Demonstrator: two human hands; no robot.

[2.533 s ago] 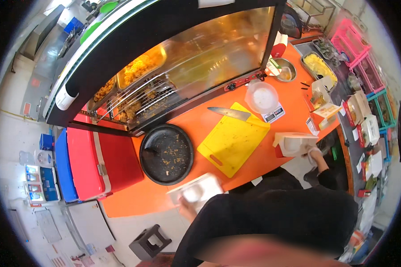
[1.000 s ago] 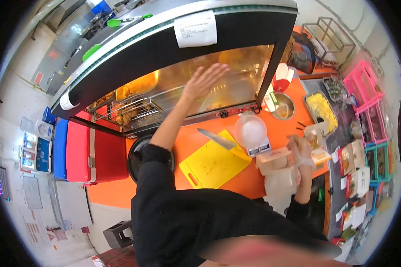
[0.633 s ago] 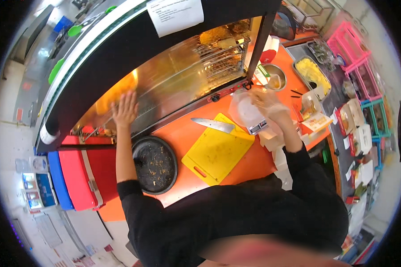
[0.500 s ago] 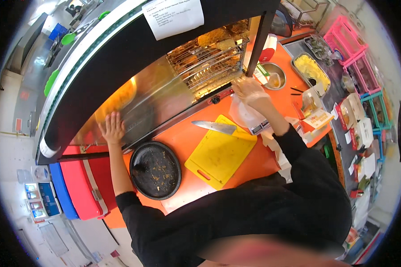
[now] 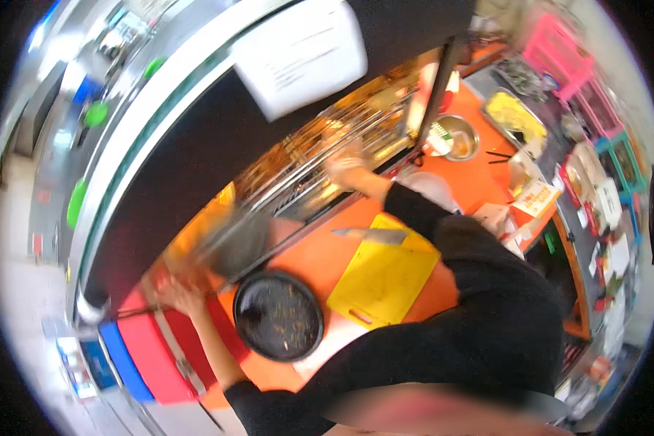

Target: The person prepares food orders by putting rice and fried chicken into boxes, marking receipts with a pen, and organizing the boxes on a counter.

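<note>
Right hand (image 5: 346, 158) shifted left to wire rack (image 5: 291, 180), long axis rising rightward; left hand (image 5: 180, 295) farther off; both grips blurred, can't tell.

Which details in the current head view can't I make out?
All in the head view:
Right hand: motion blur hides whether it grips anything.
Left hand: blur hides whether it touches the cabinet.
Paper sheet: print blurred.
Translucent tub: partly hidden by the black sleeve.
</note>
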